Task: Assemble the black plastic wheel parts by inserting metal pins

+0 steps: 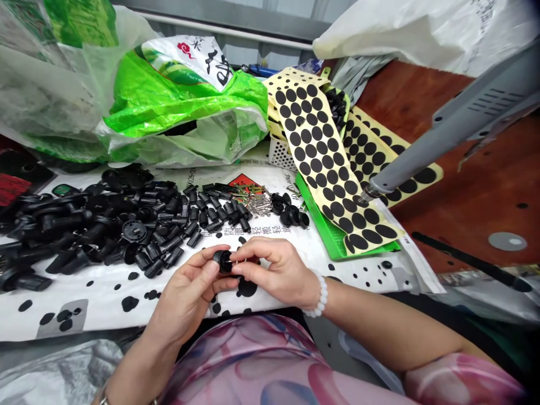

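Note:
My left hand (192, 287) is closed on a small round black plastic cap (223, 260), held between thumb and fingers with its hollow side turned to the right. My right hand (270, 267) pinches a thin, shiny metal pin (237, 261) at that hollow side. Its exact kind is too small to make out, and fingertips partly cover it. Beyond my hands lie a pile of loose metal pins (257, 203) and several more black caps (290, 212). Ribbed black plastic knobs (211, 211) spread out to the left of the pins.
A large heap of black plastic parts (84, 219) covers the table's left side. Behind it sits a green-and-white plastic bag (185, 107). Sheets of round black stickers (320, 146) lean over a green tray (329, 239). A grey power screwdriver (447, 124) reaches in from the right.

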`<state>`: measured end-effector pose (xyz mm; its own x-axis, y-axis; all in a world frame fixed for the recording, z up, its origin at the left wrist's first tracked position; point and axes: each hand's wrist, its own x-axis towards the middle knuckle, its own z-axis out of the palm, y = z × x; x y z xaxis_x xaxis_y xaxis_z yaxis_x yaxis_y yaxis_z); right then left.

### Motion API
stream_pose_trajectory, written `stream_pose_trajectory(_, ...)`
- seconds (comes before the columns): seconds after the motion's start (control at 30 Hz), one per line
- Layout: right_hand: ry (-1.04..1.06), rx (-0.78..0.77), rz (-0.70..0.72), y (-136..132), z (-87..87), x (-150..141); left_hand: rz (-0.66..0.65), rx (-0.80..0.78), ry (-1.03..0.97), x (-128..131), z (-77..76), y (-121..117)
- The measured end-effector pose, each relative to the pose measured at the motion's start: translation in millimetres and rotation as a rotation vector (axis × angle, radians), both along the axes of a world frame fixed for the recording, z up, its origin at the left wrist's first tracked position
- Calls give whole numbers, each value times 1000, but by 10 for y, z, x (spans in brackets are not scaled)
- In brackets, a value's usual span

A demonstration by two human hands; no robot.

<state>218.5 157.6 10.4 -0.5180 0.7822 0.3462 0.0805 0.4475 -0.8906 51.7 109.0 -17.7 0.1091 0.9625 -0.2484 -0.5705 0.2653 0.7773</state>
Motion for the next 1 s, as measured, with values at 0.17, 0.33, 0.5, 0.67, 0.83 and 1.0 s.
stream_pose_trajectory(0.17, -65, 253, 28, 36, -18, 35, -62, -25, 122, 33, 36, 5)
stream_pose_trajectory(0.33, -48, 132, 69, 109, -89, 7, -101, -46, 258, 47, -10, -4)
stream_pose_trajectory(0.5, -42, 114, 81, 74, -140, 15, -156, -6, 329, -28, -46, -40)
stream_pose_trajectory(0.67, -5, -16, 60, 88, -88, 63, -272, 105, 443, -100, -1, -55)
stream_pose_trajectory(0.83, -91, 98, 56, 77, -88, 81, -157, 184, 787, -65, -3, -62)
stream_pose_trajectory(1.0, -189, 295, 214, 100, -59, 120, -157, 288, 895, -66, 15, -46)
